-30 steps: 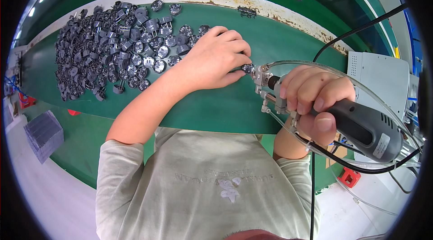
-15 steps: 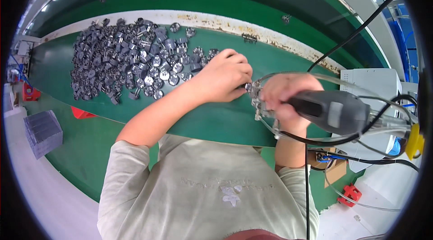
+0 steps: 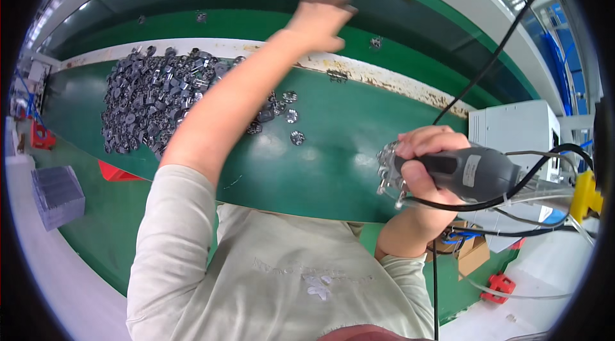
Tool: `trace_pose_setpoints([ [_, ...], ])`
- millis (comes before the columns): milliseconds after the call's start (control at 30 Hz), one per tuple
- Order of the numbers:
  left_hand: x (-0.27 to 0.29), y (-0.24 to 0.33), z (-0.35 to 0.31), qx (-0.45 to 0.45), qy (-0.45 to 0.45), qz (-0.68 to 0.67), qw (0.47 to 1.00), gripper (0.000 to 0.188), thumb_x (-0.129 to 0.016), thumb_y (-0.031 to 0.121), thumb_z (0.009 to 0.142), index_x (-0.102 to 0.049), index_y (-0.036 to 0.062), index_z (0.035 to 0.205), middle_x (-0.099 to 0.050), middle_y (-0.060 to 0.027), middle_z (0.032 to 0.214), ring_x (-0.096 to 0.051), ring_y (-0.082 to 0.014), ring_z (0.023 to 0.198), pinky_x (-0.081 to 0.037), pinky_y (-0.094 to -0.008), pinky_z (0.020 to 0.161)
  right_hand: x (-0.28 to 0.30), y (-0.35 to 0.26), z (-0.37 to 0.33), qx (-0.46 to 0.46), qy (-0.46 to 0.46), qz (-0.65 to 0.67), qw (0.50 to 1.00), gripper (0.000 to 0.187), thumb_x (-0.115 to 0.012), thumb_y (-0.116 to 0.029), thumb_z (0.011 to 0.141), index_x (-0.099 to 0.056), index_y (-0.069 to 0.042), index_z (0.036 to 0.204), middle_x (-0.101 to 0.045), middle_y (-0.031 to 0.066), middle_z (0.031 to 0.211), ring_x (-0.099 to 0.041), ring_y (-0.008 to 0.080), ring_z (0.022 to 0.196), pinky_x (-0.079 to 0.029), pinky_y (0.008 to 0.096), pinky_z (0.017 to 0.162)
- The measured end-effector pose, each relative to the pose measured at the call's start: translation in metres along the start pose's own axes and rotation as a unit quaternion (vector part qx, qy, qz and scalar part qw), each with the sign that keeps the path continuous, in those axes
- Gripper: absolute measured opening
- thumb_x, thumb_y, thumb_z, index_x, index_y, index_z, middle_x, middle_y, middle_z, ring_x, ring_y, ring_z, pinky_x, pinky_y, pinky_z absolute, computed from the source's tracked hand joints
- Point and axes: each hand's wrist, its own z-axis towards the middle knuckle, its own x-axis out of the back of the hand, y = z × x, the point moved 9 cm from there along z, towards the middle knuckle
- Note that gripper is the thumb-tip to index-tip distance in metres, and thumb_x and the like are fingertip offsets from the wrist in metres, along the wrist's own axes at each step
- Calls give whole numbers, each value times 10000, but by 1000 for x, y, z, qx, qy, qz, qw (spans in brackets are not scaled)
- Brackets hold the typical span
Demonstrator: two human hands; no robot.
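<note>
My left hand [image 3: 317,24] is stretched out past the table's far edge, above the green belt [image 3: 243,24]. Its fingers are smeared by motion and dark at the tips, so whether they hold anything cannot be made out; the thumb stands apart. On the right, my right hand [image 3: 432,155] is closed around a dark grey power screwdriver [image 3: 490,174] with a cable and clear tubes. Its front end carries clear and metal fittings [image 3: 387,171] and points left over the green tabletop [image 3: 333,174]. A heap of small black round parts with metal prongs [image 3: 154,97] lies left, partly behind my left forearm.
Several loose parts [image 3: 296,138] lie right of the heap. A worn white rail [image 3: 384,87] separates table from belt, where scattered parts [image 3: 375,42] sit. A white machine [image 3: 512,126] stands right, near a hanging black cable [image 3: 496,52]. Grey stacked sheets [image 3: 59,193] are at left.
My left hand has left the screwdriver's tip and swung far forward over the belt. My right hand, still around the screwdriver, has moved slightly right and down.
</note>
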Motion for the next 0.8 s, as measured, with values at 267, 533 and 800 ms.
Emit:
trace_pose_setpoints([
  [267, -72, 37, 26, 63, -140, -220, 963, 287, -680, 167, 934, -725, 97, 1209, -671, -131, 1227, -634, -343, 1192, -524, -463, 1034, -19, 3, 4, 15, -88, 226, 970, 476, -873, -35, 762, -511, -24, 1071, -630, 114, 773, -627, 248, 689, -581, 413, 687],
  [533, 57, 111, -113, -35, -157, -266, 950, 273, -781, 263, 815, -720, 127, 1044, -698, -57, 964, -658, -265, 1006, -461, -415, 931, -5, 9, -8, -9, 7, 178, 984, 488, -922, -170, 798, -522, -23, 1035, -632, 113, 768, -651, 257, 676, -585, 409, 673],
  [800, 61, 115, -148, -3, -98, -275, 956, 318, -829, 261, 759, -748, 115, 1030, -658, -15, 1046, -603, -238, 1069, -441, -416, 976, -3, 26, 0, 64, -52, 222, 972, 387, -808, 1, 865, -469, -59, 1042, -598, 84, 717, -594, 217, 590, -535, 386, 554],
])
